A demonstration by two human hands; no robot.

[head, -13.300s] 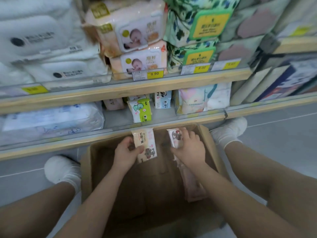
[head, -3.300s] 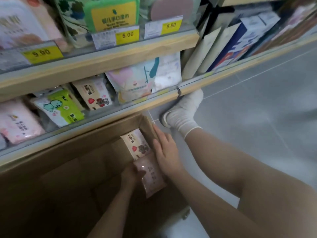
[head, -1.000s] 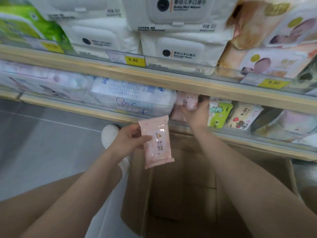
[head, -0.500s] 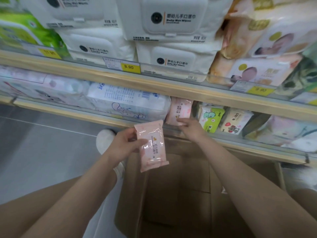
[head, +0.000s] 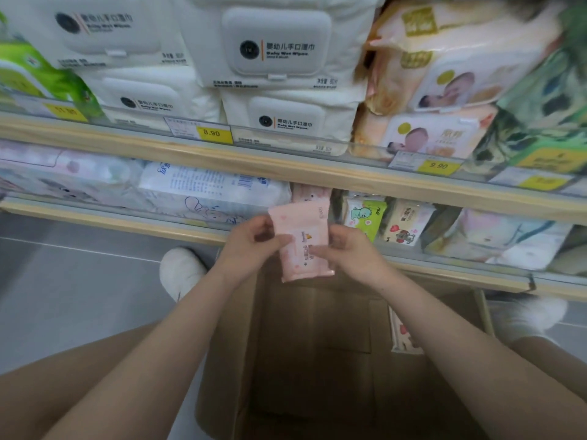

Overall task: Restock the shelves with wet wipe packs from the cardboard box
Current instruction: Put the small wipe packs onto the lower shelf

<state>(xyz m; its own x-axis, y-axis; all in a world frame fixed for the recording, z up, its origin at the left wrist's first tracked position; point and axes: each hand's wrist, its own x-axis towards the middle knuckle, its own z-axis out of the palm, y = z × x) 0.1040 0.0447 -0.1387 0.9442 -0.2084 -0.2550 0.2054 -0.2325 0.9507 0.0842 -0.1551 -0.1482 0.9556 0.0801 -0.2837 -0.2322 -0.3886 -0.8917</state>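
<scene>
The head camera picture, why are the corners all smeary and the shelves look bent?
Head view: the wide-angle lens bows the shelf edge; the green pack and floral pack at the sides are blurred; the pink pack in both hands stays fairly sharp; the box lies in dim shadow.

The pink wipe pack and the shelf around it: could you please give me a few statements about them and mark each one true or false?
1. Both the left hand and the right hand hold the pink wipe pack. True.
2. The pack lies inside the cardboard box. False: it is held above the box, in front of the lower shelf.
3. A green pack stands on the lower shelf, right of the pink one. True.
4. The yellow price tag reads 5.00. False: it reads 8.90.
</scene>
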